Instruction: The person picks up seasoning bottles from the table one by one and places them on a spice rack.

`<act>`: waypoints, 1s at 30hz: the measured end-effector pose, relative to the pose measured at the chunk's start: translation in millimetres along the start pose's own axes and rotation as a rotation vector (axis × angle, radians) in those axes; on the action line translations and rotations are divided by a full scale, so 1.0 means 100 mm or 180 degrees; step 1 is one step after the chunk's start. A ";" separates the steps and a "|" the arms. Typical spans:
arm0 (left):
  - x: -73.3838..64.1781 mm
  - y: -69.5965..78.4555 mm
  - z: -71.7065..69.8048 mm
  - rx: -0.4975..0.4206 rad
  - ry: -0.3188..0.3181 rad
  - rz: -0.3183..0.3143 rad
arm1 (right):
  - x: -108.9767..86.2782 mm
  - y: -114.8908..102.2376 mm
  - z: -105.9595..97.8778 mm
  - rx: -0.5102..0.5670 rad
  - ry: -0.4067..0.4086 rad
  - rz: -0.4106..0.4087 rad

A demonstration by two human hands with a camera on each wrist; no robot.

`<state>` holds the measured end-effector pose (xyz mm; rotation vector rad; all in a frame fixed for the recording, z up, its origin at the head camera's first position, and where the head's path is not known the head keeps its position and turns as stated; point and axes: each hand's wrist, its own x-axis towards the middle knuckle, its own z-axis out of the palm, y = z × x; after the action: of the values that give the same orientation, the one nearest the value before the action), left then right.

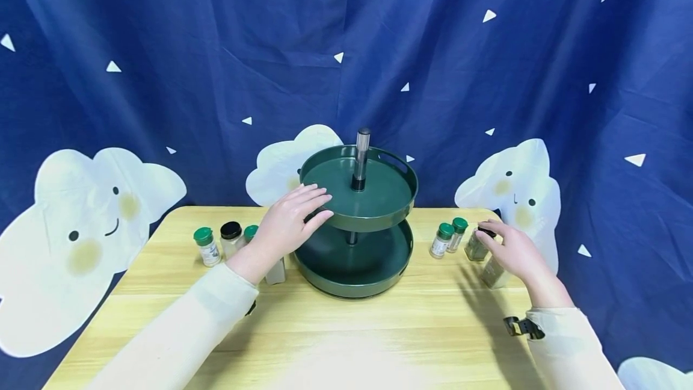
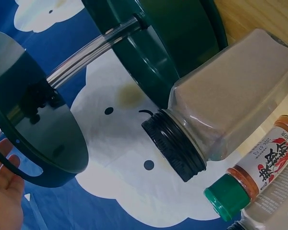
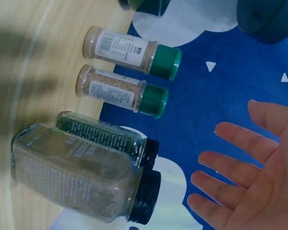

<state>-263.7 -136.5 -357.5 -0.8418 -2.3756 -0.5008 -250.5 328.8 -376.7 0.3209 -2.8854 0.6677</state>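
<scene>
A dark green two-tier round tray stand [image 1: 357, 281] with a metal centre post stands mid-table. My left hand [image 1: 289, 218] reaches to the left rim of its upper tray [image 1: 373, 200], fingers straight; the left wrist view shows the fingertips right at the cut-out handle. My right hand [image 1: 514, 248] hovers above the spice jars on the right, fingers spread and holding nothing. Nearest below it are a large jar with a black lid [image 3: 81, 172] and a second black-lidded jar [image 3: 103, 136]. Two small green-capped shakers [image 3: 120, 50] stand beside them.
Left of the stand are a green-capped shaker [image 1: 207, 248], a black-lidded jar [image 1: 231, 239] and other jars partly hidden by the left arm. A large brown-filled jar [image 2: 230, 91] stands close to the lower tray. A blue curtain [image 1: 346, 47] hangs behind the wooden table [image 1: 335, 342].
</scene>
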 end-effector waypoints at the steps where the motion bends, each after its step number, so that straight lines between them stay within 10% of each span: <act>1: 0.00 0.00 0.00 0.0002 -0.0003 -0.0003 | -0.01 0.01 0.00 0.0000 -0.0004 0.0016; 30: 0.00 -0.01 0.01 0.0005 -0.0056 -0.0056 | -0.09 0.34 0.16 -0.0305 0.0086 0.0432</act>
<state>-264.6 -137.1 -358.3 -0.8284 -2.4010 -0.5006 -251.6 352.9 -406.4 0.1032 -2.9209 0.5473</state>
